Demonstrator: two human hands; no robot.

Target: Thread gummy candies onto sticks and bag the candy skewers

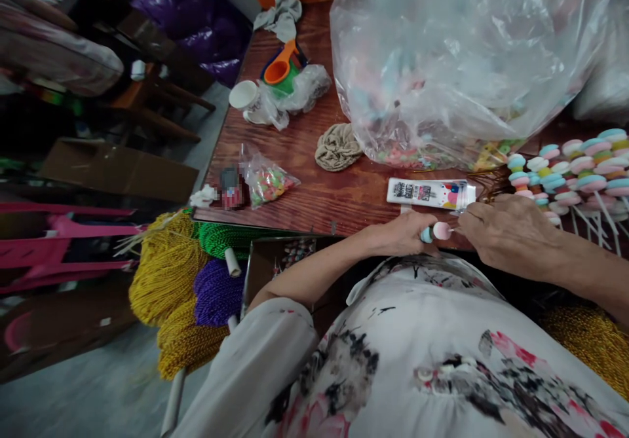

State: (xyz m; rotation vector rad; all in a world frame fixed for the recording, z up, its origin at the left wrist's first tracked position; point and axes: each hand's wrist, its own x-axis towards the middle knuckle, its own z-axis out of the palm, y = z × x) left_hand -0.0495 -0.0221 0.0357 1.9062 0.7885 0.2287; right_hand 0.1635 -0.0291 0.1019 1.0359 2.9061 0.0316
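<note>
At the table's front edge, my left hand (405, 234) is closed around a candy stick (441, 230), whose pink and pale blue rounded pieces poke out toward the right. My right hand (506, 232) is close to its pink end, fingers pinched together. Whatever those fingers hold is too small or hidden to name, though thin golden strands (498, 182) lie just behind them. A white printed tube (430, 193) rests on the table behind both hands. To the right lies a pile of similar pastel candy sticks (584, 169) with white stems.
A large clear plastic bag (462, 65) of colourful pieces fills the table's back right. Farther left are a small bag of beads (270, 182), a beige cloth bundle (338, 146), a paper cup (244, 95) and an orange scoop (280, 68). Yellow cord bundles (170, 268) hang beside the table.
</note>
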